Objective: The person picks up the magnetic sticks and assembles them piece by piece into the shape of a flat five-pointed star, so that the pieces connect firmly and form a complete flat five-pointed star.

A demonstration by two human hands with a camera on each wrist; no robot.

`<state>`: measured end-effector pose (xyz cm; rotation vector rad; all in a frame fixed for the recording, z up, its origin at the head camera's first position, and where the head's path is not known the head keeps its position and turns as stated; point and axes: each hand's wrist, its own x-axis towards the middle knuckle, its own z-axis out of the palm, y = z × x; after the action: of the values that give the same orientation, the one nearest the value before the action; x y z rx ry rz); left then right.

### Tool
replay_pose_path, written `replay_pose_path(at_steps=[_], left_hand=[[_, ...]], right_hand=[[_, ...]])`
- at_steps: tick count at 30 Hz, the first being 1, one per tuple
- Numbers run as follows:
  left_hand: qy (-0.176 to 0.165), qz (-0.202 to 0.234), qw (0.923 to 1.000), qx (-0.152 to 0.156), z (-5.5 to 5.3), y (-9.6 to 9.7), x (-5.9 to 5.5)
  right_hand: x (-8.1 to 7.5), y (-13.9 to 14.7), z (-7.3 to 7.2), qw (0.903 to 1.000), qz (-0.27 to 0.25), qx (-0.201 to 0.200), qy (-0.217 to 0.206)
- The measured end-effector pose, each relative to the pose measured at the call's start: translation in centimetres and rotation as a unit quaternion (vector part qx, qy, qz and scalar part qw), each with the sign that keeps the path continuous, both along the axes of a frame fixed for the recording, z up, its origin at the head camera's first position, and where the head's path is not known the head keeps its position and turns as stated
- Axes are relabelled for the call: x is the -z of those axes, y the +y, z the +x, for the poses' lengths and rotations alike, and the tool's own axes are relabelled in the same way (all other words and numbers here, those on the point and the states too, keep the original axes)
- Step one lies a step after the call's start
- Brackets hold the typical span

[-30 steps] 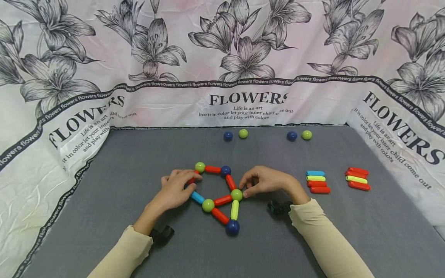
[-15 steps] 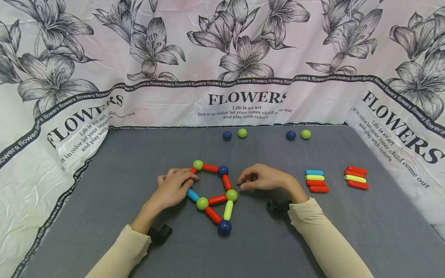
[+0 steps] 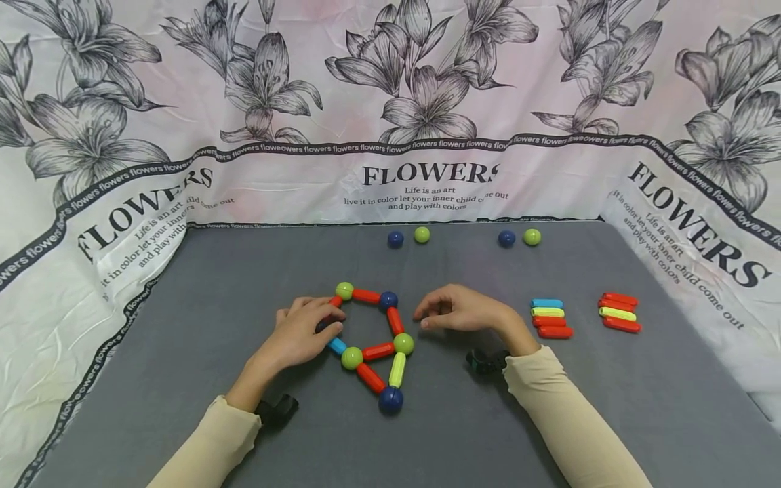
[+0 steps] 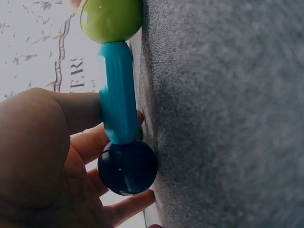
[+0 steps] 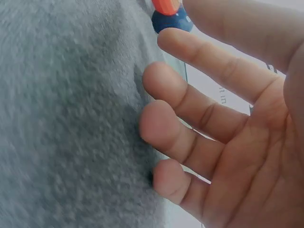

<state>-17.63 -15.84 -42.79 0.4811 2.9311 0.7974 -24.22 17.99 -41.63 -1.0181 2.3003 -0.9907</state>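
- Since a second ago, the joined shape [image 3: 378, 350] has shifted slightly toward our left, and our right hand [image 3: 460, 312], then at its right-side green ball [image 3: 403, 344], is now just apart from it.
- Our left hand [image 3: 304, 333] holds the left corner of the joined shape, thumb on one side and fingers on the other, around a dark navy ball [image 4: 128, 167]; how firmly, we cannot tell.
- From that corner a blue rod [image 4: 118, 92] runs nearer to us, to a front green ball [image 3: 352, 358] just right of our left hand.
- Our right hand holds nothing; its fingers are loosely bent, their tips near the tabletop [image 3: 244, 264].
- Between our hands, the joined shape lies on the tabletop: a five-sided ring sharing one rod with a triangle nearer to us.
- Closer to us than either hand, we see the triangle's navy tip ball [image 3: 391, 400], with a yellow-green rod [image 3: 397, 370] and a red rod [image 3: 370, 378] meeting at it.
- Right of our right hand lies a row of four rods [image 3: 548, 312], and farther right a second row of four [image 3: 617, 314].
- Well beyond our hands sit two loose navy balls [image 3: 395, 239] and two loose green balls [image 3: 532, 236], paired; behind them hangs a flower-printed cloth [image 3: 274, 183].
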Motion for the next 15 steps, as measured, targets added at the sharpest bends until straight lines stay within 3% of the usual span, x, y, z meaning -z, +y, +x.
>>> replay_pose_path(at_steps=[9, 15], left_hand=[[0.007, -0.003, 1.0000, 0.001, 0.0, 0.0, -0.2], [0.007, 0.010, 0.9999, 0.002, -0.1, -0.2, 0.2]], right_hand=[[-1.1, 0.9, -0.2, 0.9968, -0.006, 0.069, 0.039], [-1.3, 3.1, -0.7, 0.9860, -0.004, 0.134, 0.099]])
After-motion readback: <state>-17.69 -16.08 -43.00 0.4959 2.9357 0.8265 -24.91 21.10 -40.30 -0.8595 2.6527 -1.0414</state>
